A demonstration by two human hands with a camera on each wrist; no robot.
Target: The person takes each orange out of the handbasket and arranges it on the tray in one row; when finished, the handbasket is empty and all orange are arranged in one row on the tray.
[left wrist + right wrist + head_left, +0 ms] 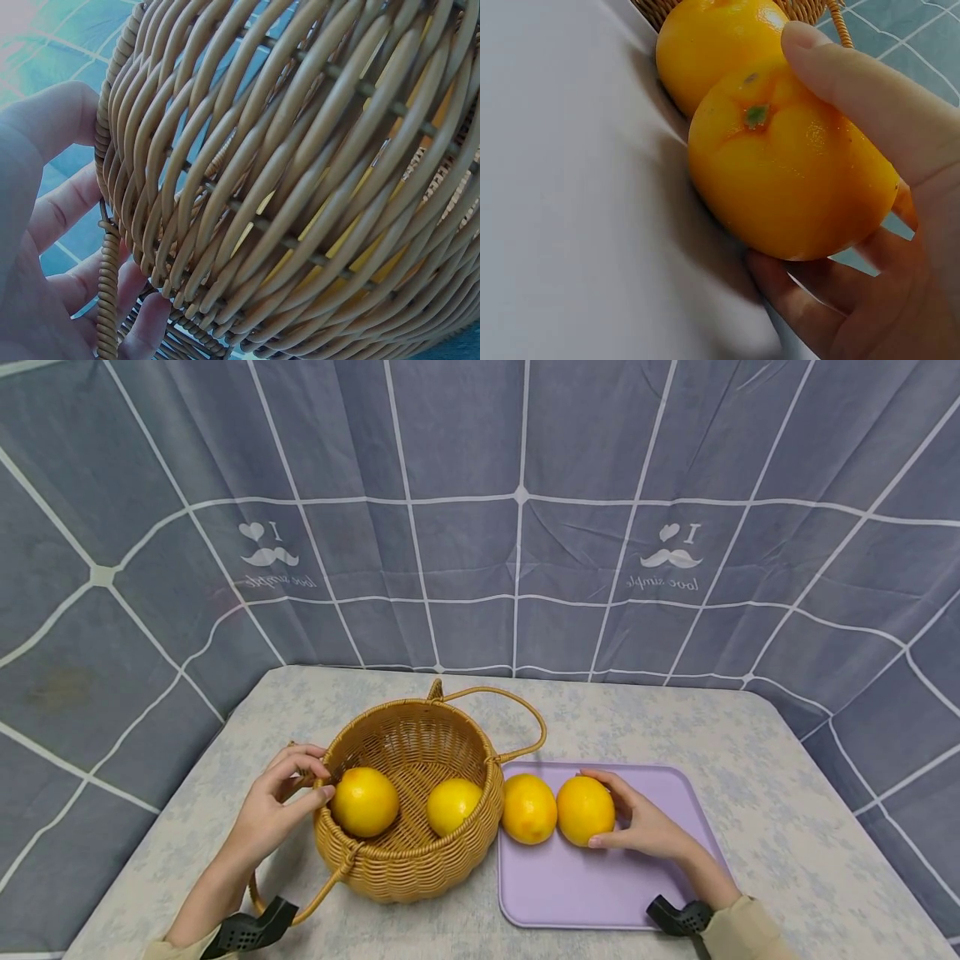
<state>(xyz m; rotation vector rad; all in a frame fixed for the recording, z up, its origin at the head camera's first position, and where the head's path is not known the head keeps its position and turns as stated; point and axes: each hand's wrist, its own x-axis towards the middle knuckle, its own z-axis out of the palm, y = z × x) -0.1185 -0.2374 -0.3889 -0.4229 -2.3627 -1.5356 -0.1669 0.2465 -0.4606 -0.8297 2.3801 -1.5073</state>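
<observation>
A round wicker basket (408,868) holds two oranges, one orange (365,802) by its left wall and a yellower one (453,806) at the right. With thumb and fingers at the left rim, my left hand (281,797) grips the basket; the weave (285,165) fills the left wrist view. On the lilac tray (592,893), my right hand (637,818) holds an orange (585,811) between thumb and fingers. Its green stem end shows in the right wrist view, where the thumb lies over the fruit (787,165). Another orange (529,809) sits right beside it, against the basket.
Two looped handles rise from the basket, the far handle (536,710) leaning right over the table and the near handle (322,893) hanging by my left wrist. A pale patterned cloth covers the table (780,827). Behind it hangs a grey-blue checked curtain (465,552).
</observation>
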